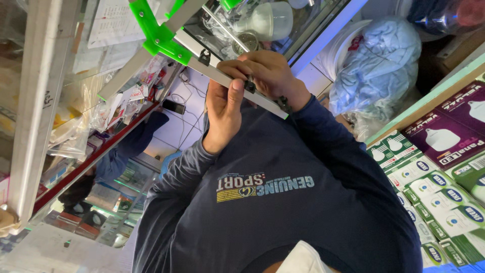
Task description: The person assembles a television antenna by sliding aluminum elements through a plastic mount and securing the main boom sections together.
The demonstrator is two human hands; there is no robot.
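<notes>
Metal strip (pixel 237 87), flat and grey, is running on a slant just above the chest of the navy sweatshirt (pixel 283 202), and both hands are closing on it near its lower end. At its upper end it is meeting a bright green plastic bracket (pixel 157 39), where a second grey bar (pixel 132 68) is branching off down to the left. Small black clips are sitting along its edge. The left hand (pixel 222 108) is gripping the strip from below, its thumb pressing flat on the near face. The right hand (pixel 268 71) is curling over the strip from above, its fingers wrapping the far edge, so both are holding it tight and touching each other. Above the strip, a glass display case (pixel 303 30) is crowding close, with a white bulb (pixel 270 20) lying inside. Right of the strip, a pale blue bundle (pixel 376 65) is filling the corner, and below that, stacked green-and-white boxes (pixel 434 197) and purple boxes (pixel 449 131) are lining the edge. Left of the strip, a red-edged shelf (pixel 91 162) of packets is slanting past. Free room is lying only between the strip and the shelf, over the pale tiled floor (pixel 177 126).
</notes>
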